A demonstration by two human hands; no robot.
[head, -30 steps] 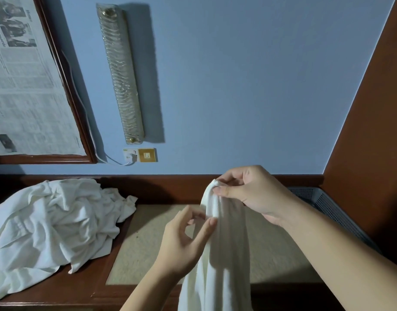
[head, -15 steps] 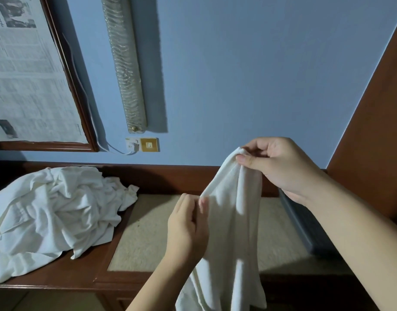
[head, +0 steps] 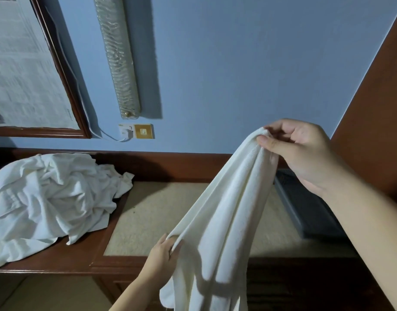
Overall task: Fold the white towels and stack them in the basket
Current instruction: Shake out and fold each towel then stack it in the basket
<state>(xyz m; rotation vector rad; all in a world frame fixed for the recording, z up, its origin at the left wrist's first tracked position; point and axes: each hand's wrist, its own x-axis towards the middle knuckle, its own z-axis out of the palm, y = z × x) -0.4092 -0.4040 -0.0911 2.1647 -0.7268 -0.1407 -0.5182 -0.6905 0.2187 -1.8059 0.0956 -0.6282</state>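
Towel (head: pixel 224 212) hangs in air above counter (head: pixel 85 254), held at two points. Right hand (head: pixel 298 151) pinches its top corner, grip closed on cloth. Left hand (head: pixel 164 254), lower and to the left, pinches an edge. Basket (head: pixel 305 207) lies just below right grip. Towel pile (head: pixel 49 198) well left of left grip.

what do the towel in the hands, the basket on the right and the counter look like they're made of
Towel: soft white woven cloth, probably cotton; it drapes in loose folds with a fine weave texture.
Basket: looks like grey plastic, matte, with a perforated mesh wall.
Counter: dark reddish wood, glossy like varnish, around a pale beige speckled inset that could be stone or laminate.
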